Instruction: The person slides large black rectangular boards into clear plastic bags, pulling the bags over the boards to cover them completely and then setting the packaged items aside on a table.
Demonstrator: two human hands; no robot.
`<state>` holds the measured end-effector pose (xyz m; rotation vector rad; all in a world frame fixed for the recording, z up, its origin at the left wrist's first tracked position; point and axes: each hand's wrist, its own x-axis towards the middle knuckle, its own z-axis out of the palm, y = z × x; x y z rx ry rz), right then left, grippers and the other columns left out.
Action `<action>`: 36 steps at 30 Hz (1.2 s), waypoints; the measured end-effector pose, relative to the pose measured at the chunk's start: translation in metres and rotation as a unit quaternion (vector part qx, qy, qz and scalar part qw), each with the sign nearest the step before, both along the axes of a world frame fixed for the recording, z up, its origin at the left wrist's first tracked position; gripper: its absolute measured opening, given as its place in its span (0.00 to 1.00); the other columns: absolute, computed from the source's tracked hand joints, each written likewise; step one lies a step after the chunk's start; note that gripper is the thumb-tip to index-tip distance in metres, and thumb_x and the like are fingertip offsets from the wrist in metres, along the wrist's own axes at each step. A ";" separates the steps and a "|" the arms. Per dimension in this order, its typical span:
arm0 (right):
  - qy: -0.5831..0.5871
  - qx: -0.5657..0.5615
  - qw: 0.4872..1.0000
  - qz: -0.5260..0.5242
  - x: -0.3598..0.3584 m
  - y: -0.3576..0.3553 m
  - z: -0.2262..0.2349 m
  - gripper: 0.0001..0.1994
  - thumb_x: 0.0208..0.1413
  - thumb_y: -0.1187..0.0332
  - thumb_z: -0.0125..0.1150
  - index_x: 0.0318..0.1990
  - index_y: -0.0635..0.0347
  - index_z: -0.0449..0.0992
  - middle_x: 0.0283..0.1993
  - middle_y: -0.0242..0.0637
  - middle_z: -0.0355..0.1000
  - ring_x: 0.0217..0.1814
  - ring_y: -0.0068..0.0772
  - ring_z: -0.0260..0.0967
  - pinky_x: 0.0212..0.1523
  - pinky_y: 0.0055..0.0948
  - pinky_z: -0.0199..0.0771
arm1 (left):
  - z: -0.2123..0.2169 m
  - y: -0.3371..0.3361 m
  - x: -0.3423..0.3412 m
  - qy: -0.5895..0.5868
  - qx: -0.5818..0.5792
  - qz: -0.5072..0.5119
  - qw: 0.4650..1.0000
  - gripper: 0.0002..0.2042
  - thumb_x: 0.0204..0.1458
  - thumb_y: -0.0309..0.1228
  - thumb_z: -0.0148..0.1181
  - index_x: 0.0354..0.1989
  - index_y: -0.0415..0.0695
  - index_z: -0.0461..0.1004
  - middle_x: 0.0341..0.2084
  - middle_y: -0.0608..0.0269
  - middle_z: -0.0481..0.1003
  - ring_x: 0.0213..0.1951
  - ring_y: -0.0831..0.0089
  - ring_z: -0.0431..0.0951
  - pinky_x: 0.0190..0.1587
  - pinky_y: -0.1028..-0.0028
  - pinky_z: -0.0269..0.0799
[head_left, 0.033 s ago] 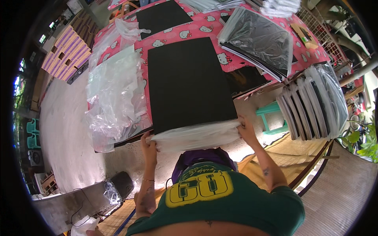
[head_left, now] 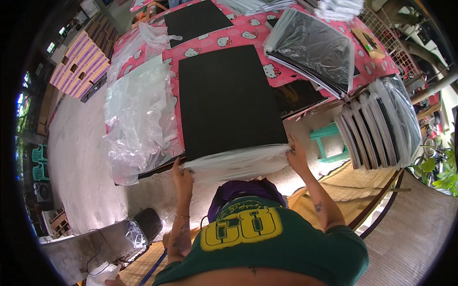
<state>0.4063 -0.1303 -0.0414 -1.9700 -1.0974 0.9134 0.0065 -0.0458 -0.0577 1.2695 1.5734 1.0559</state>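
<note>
Gripping the clear plastic bag (head_left: 238, 162) at its two ends, the left hand (head_left: 182, 176) and the right hand (head_left: 296, 155) are both closing their fingers around bunched film. The bag is lying along the near edge of the pink table (head_left: 229, 40), wrapping the near end of a large black board (head_left: 229, 95). Crumpled clear plastic sheets (head_left: 136, 114) are piling toward the table's left edge.

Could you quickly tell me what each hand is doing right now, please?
Left hand: closed on the clear plastic bag.
Right hand: closed on the same bag.
</note>
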 end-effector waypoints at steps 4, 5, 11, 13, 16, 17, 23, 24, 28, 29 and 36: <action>-0.245 0.170 0.954 -0.024 -0.012 0.008 -0.056 0.23 0.50 0.76 0.51 0.56 0.60 0.65 0.40 0.42 0.73 0.27 0.25 0.69 0.25 0.24 0.69 | -0.007 0.009 0.002 0.277 0.005 -0.121 0.953 0.26 0.46 0.20 0.46 0.58 0.35 0.61 0.27 0.47 0.75 0.21 0.60 0.72 0.26 0.66 0.68; -0.244 0.167 0.955 -0.035 -0.019 0.009 -0.042 0.22 0.50 0.76 0.52 0.56 0.61 0.65 0.40 0.42 0.73 0.27 0.22 0.69 0.24 0.22 0.69 | 0.003 0.008 0.002 0.277 0.034 -0.125 0.952 0.26 0.46 0.20 0.46 0.58 0.36 0.61 0.28 0.47 0.75 0.24 0.57 0.73 0.28 0.65 0.68; 0.119 0.109 0.985 -0.060 0.007 0.007 0.022 0.18 0.51 0.73 0.51 0.52 0.59 0.66 0.40 0.40 0.71 0.32 0.20 0.67 0.26 0.18 0.66 | 0.072 0.021 -0.013 -0.083 -0.032 -0.124 0.988 0.24 0.44 0.21 0.51 0.54 0.40 0.66 0.32 0.58 0.76 0.35 0.69 0.76 0.41 0.75 0.68; 0.273 0.165 0.947 0.036 0.026 0.011 0.084 0.19 0.52 0.69 0.51 0.53 0.58 0.66 0.43 0.40 0.70 0.36 0.22 0.67 0.30 0.19 0.67 | 0.161 0.034 0.001 -0.270 -0.032 -0.137 0.953 0.27 0.44 0.26 0.54 0.57 0.41 0.62 0.35 0.62 0.74 0.38 0.72 0.74 0.41 0.76 0.68; 0.449 0.360 0.818 0.023 0.010 0.034 0.192 0.23 0.55 0.65 0.53 0.58 0.60 0.61 0.47 0.39 0.69 0.43 0.25 0.69 0.41 0.26 0.71 | 0.202 0.074 -0.054 -0.449 0.066 -0.196 0.869 0.24 0.47 0.26 0.54 0.56 0.40 0.63 0.40 0.60 0.73 0.43 0.68 0.73 0.47 0.72 0.66; 0.476 0.389 0.789 -0.004 0.002 0.050 0.218 0.23 0.56 0.65 0.53 0.59 0.60 0.60 0.48 0.38 0.70 0.45 0.26 0.70 0.45 0.29 0.71 | 0.228 0.094 -0.053 -0.497 0.098 -0.221 0.834 0.22 0.49 0.26 0.54 0.55 0.40 0.63 0.41 0.59 0.73 0.44 0.67 0.73 0.49 0.70 0.66; 0.536 0.390 0.748 0.031 0.043 0.194 0.278 0.12 0.60 0.66 0.50 0.49 0.56 0.70 0.43 0.32 0.73 0.45 0.31 0.72 0.49 0.39 0.72 | 0.300 0.244 0.029 -0.617 0.144 -0.185 0.751 0.14 0.55 0.26 0.53 0.50 0.48 0.69 0.40 0.67 0.76 0.44 0.72 0.74 0.46 0.69 0.67; 0.534 0.369 0.760 0.021 0.036 0.217 0.267 0.11 0.60 0.65 0.50 0.47 0.56 0.71 0.42 0.31 0.73 0.44 0.30 0.72 0.49 0.40 0.72 | 0.261 0.290 -0.006 -0.631 0.131 -0.316 0.697 0.13 0.57 0.29 0.52 0.50 0.49 0.69 0.41 0.69 0.75 0.39 0.76 0.74 0.41 0.70 0.68; 0.594 0.295 0.748 -0.018 0.066 0.261 0.147 0.09 0.59 0.62 0.53 0.41 0.56 0.73 0.40 0.31 0.74 0.39 0.28 0.71 0.44 0.38 0.71 | 0.151 0.321 0.040 -0.620 0.047 -0.148 0.769 0.07 0.57 0.33 0.52 0.42 0.51 0.74 0.34 0.71 0.76 0.35 0.77 0.74 0.40 0.68 0.67; 0.617 0.293 0.730 -0.037 0.066 0.263 0.115 0.09 0.58 0.63 0.54 0.39 0.56 0.73 0.39 0.31 0.74 0.38 0.28 0.71 0.42 0.37 0.71 | 0.121 0.320 0.047 -0.615 0.018 -0.101 0.782 0.06 0.57 0.32 0.52 0.40 0.50 0.74 0.31 0.71 0.76 0.35 0.77 0.74 0.40 0.68 0.66; 0.423 0.179 0.865 -0.200 0.066 0.247 -0.032 0.10 0.56 0.63 0.54 0.40 0.60 0.72 0.42 0.34 0.70 0.42 0.28 0.67 0.42 0.32 0.70 | -0.011 0.287 0.038 -0.458 -0.055 -0.034 0.886 0.09 0.58 0.34 0.50 0.41 0.43 0.70 0.32 0.65 0.72 0.34 0.75 0.70 0.39 0.73 0.66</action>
